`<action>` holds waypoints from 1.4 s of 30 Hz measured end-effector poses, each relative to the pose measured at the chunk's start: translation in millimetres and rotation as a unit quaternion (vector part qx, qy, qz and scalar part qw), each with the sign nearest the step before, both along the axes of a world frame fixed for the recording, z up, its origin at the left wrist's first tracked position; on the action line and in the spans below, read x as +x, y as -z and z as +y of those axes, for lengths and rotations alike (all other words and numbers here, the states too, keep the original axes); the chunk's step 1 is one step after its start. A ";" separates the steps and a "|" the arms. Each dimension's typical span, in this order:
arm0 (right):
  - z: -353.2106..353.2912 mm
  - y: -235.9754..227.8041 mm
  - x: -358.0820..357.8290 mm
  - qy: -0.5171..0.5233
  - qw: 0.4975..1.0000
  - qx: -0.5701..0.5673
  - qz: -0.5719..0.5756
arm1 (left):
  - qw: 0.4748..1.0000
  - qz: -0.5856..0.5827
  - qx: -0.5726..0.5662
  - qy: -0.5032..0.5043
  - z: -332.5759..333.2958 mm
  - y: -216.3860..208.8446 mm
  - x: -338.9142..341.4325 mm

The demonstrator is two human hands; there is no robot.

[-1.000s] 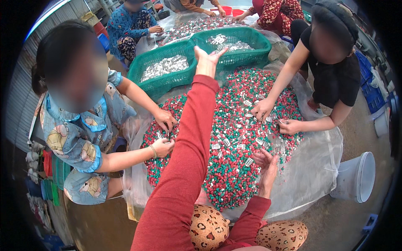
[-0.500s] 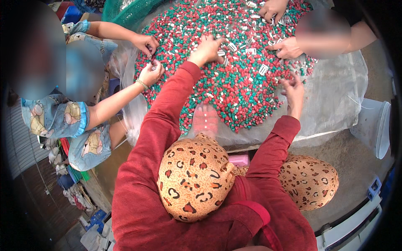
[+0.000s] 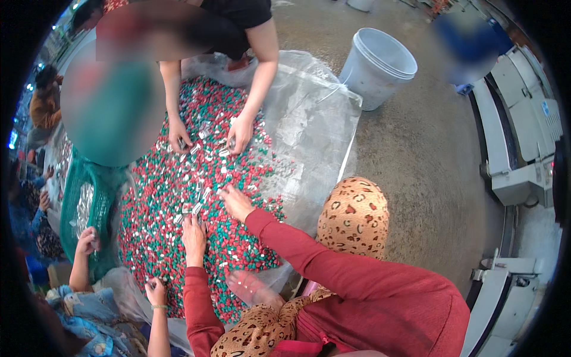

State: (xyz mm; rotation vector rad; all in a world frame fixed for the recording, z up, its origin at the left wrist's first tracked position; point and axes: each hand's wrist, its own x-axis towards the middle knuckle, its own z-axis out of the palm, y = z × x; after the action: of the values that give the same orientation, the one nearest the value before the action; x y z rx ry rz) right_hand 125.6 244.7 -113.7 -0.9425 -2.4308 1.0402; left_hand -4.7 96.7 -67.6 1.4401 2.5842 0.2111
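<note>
A wide heap of small red, green and white pieces [image 3: 238, 247] lies in front of me, with flat silver slotted clips [image 3: 197, 208] scattered on top. My left hand [image 3: 194, 238] reaches over the heap just below these clips, fingers stretched forward and slightly apart. Up and to its right, my right hand [image 3: 236, 202] is low over the pieces. Its fingers are bent together at the tips, and whatever they hold is too small to make out. My bare foot [image 3: 256, 285] rests at the heap's near edge.
Across from me a co-worker's two hands [image 3: 239, 134] pick among the pieces. Another person's hands [image 3: 156, 291] work at the left, beside a green basket [image 3: 66, 226]. A pale bucket [image 3: 380, 77] stands beyond the translucent sheet [image 3: 309, 131]. White machines [image 3: 529, 178] line the right.
The view has swung to the right, bringing the bucket and machines further in. My right hand has moved from the heap's edge onto the pieces, nearer my left hand.
</note>
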 end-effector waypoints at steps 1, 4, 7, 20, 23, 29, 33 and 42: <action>-1.9 -2.3 4.3 -0.015 0.999 -0.012 -0.040 | 1.000 0.016 -0.011 0.013 5.1 0.3 2.9; -31.0 -14.5 4.0 -0.052 0.998 0.007 -0.023 | 0.996 0.069 -0.056 0.020 7.7 2.0 5.7; -54.4 5.6 -15.9 -0.128 0.976 0.143 -0.100 | 0.983 0.178 0.023 0.033 -18.3 36.5 -16.7; 53.6 -68.7 28.8 0.028 0.837 -0.506 0.205 | 0.649 -0.685 0.271 -0.192 24.4 -51.7 -20.4; 71.9 -57.5 27.8 0.034 0.789 -0.556 0.259 | 0.552 -0.737 0.335 -0.199 41.6 -51.7 -20.8; 79.3 -52.7 29.6 0.130 0.734 -0.584 0.322 | 0.704 -0.613 0.260 -0.249 51.0 -34.9 -40.5; 81.6 -29.8 -15.9 0.148 0.886 -0.401 0.179 | 0.976 -0.153 0.146 -0.049 75.3 4.4 -42.2; 48.2 -29.7 -47.1 -0.049 0.982 -0.041 -0.178 | 0.992 -0.083 0.060 -0.070 68.1 18.6 -15.9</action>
State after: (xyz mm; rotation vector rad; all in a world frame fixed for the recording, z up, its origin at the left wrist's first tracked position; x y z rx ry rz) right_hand 78.5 292.9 -84.0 -1.1312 -2.7663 1.0920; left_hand -20.6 164.8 -86.2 1.2193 2.5755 0.4910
